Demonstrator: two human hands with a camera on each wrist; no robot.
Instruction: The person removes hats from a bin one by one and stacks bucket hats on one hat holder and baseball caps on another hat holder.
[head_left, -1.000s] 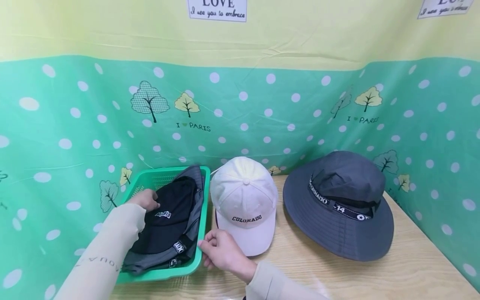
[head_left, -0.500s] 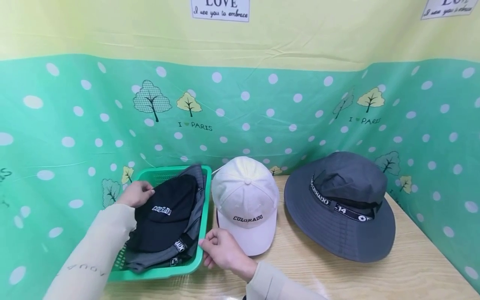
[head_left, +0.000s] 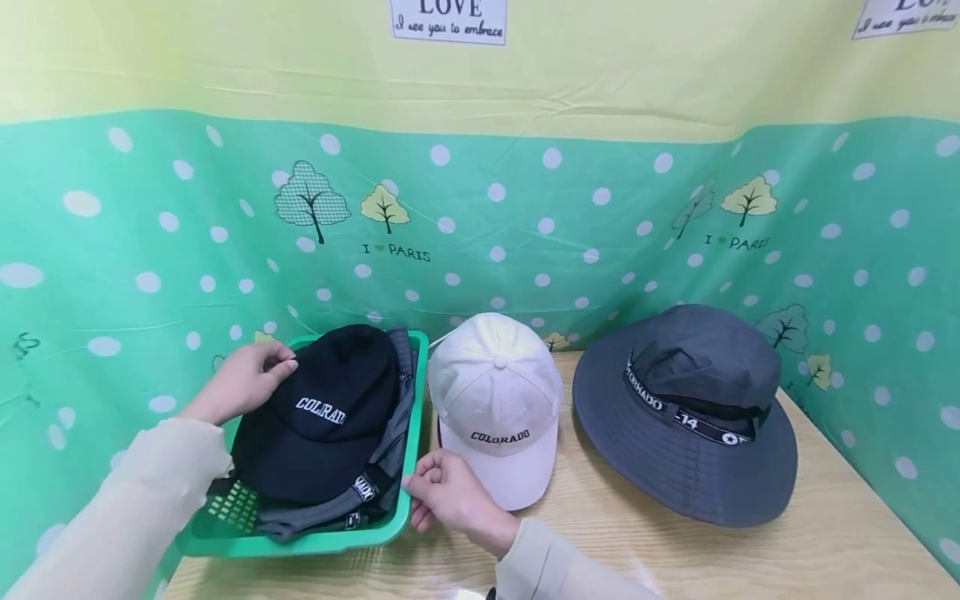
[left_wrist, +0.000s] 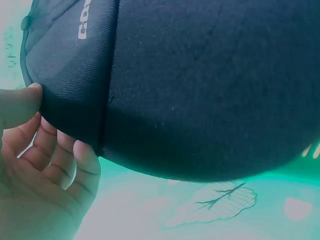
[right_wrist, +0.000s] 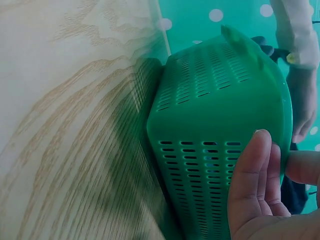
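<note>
My left hand (head_left: 247, 377) pinches the left side of a black baseball cap (head_left: 330, 417) with white lettering, thumb on top and fingers under the edge in the left wrist view. The cap lies tilted over the green plastic basket (head_left: 292, 546), its brim toward the front left. Beneath it in the basket is a folded dark grey hat (head_left: 315, 518) with a lettered band. My right hand (head_left: 453, 497) grips the basket's right rim; the right wrist view shows the fingers (right_wrist: 255, 165) outside the slotted wall and the thumb over the rim.
A white baseball cap (head_left: 498, 400) marked COLORADO stands right of the basket, close behind my right hand. Farther right sits a wide-brimmed dark grey hat (head_left: 690, 417). Polka-dot fabric (head_left: 487, 217) hangs behind and at both sides of the wooden table (head_left: 600, 517).
My left hand has moved left and up with the black cap, which now rises higher and shows more of its crown and lettering. The right hand keeps its hold on the basket rim.
</note>
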